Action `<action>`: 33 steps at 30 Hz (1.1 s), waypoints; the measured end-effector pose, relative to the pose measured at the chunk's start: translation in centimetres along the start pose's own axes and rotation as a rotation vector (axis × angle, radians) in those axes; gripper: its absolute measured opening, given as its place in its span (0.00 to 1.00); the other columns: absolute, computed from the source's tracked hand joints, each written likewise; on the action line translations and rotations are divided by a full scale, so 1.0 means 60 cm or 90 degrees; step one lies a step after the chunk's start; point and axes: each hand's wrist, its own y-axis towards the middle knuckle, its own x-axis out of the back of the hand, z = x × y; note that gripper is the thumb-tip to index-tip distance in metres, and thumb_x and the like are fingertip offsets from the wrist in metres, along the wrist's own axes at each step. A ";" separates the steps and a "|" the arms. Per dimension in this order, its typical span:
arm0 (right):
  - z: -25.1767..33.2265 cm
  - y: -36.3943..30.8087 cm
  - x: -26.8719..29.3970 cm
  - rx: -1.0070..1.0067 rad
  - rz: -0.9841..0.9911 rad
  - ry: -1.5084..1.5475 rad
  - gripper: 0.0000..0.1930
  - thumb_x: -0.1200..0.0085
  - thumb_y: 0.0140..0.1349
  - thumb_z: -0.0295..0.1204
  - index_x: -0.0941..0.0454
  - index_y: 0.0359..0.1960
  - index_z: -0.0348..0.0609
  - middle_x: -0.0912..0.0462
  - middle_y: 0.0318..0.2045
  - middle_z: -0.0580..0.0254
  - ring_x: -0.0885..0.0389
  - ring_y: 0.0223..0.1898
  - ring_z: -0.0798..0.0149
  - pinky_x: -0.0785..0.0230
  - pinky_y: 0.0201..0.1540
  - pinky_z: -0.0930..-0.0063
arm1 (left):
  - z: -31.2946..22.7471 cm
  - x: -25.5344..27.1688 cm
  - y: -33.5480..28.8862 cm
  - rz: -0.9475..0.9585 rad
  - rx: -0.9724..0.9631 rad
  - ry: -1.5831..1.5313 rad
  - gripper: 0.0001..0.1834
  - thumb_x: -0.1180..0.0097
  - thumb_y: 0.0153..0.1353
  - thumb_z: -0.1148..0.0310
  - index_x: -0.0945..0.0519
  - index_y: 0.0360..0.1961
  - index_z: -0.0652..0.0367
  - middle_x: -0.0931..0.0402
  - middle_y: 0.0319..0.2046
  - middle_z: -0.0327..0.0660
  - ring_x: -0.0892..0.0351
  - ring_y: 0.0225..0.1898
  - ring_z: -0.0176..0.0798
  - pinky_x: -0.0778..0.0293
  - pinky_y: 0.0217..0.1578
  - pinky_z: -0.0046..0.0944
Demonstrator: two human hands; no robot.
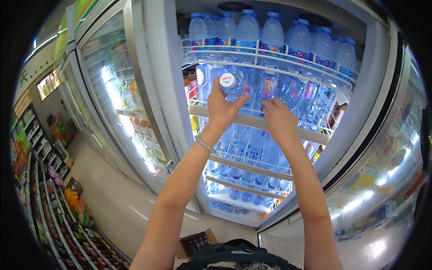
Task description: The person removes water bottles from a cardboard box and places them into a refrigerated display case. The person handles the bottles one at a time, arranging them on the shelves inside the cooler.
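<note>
Left hand (222, 108) grips a white-capped bottle (233, 84), cap outward, probably to clear the shelf rail (252, 120). Right hand (281, 119) curled near rail; any grip, cannot tell.

Red lettering with a dark mark: white cap (227, 80) of the bottle (241, 85) in my left hand (223, 108) | red lettering: bottle label (268, 86) near my right hand (281, 119) | large lettering: blue top-shelf labels (272, 48) | green character, trailing dots: far-left wall (40, 83) | green-marked tag (159, 155), left cooler (135, 96): too small to read
</note>
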 end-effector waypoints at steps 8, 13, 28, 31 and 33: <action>-0.030 0.022 -0.014 0.016 0.041 -0.025 0.20 0.54 0.64 0.27 0.18 0.55 0.60 0.18 0.46 0.60 0.14 0.39 0.49 0.22 0.39 0.54 | 0.064 -0.040 0.002 0.030 -0.006 0.418 0.40 0.20 0.41 0.53 0.30 0.46 0.66 0.19 0.30 0.48 0.18 0.29 0.53 0.24 0.30 0.47; -0.028 0.024 -0.016 -0.028 0.089 -0.036 0.19 0.50 0.66 0.31 0.21 0.58 0.60 0.21 0.53 0.62 0.15 0.45 0.50 0.22 0.45 0.52 | 0.063 -0.061 0.035 0.080 0.019 0.496 0.42 0.23 0.42 0.49 0.29 0.48 0.70 0.18 0.27 0.55 0.16 0.30 0.58 0.22 0.28 0.51; 0.049 -0.175 -0.008 0.067 -0.057 0.448 0.12 0.43 0.62 0.21 0.18 0.47 0.41 0.23 0.55 0.54 0.22 0.50 0.56 0.27 0.46 0.67 | 0.046 -0.067 0.008 0.086 -0.120 0.477 0.34 0.29 0.52 0.57 0.27 0.55 0.65 0.21 0.45 0.50 0.18 0.45 0.53 0.19 0.36 0.47; 0.072 -0.284 -0.073 -0.001 0.136 0.608 0.10 0.44 0.63 0.20 0.18 0.45 0.40 0.18 0.47 0.56 0.19 0.44 0.60 0.27 0.41 0.72 | 0.039 0.055 -0.107 0.046 -0.236 0.365 0.25 0.31 0.54 0.65 0.23 0.52 0.59 0.21 0.44 0.46 0.19 0.42 0.51 0.21 0.35 0.45; 0.060 -0.375 -0.155 -0.094 0.358 0.669 0.09 0.46 0.66 0.21 0.19 0.46 0.39 0.16 0.41 0.58 0.19 0.41 0.66 0.27 0.39 0.75 | 0.063 0.119 -0.228 0.037 -0.220 0.301 0.17 0.33 0.54 0.73 0.19 0.46 0.56 0.20 0.39 0.43 0.21 0.37 0.48 0.23 0.35 0.43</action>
